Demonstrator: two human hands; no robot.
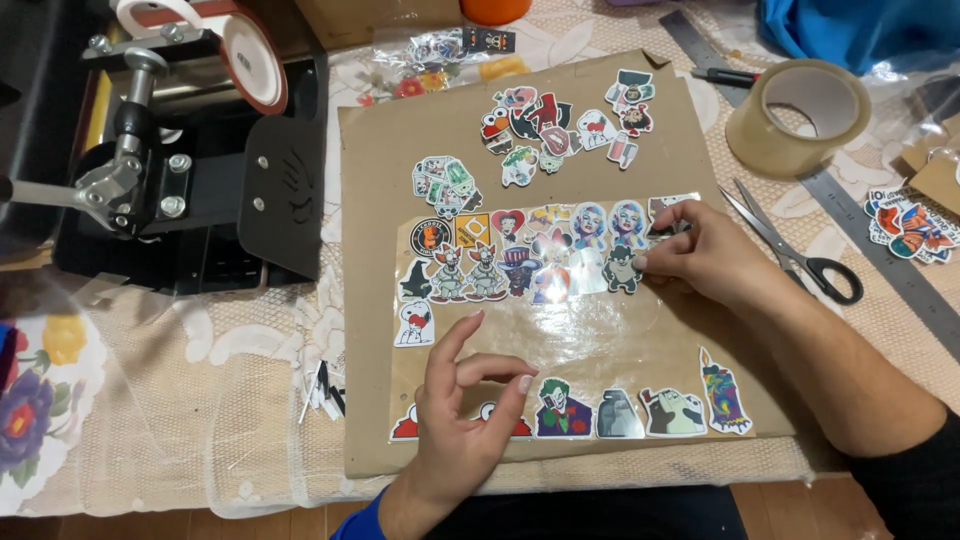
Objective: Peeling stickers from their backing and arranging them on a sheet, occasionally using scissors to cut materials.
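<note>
A brown cardboard sheet (370,420) lies on the table with a clear glossy film (590,335) on it. Several colourful stickers are stuck along the film's top rows (500,262) and bottom edge (620,412). My right hand (700,255) rests on the film's upper right, its fingertips pinching a small dark sticker (622,268) at the end of the second row. My left hand (470,410) hovers over the film's lower left with fingers loosely curled, holding nothing I can see. Loose stickers (560,125) lie in a pile higher up the cardboard.
A black press machine (190,170) stands at the left. A roll of clear tape (797,115), scissors (800,255), a metal ruler (890,245) and more stickers (910,225) lie at the right. A lace tablecloth (190,400) covers the table.
</note>
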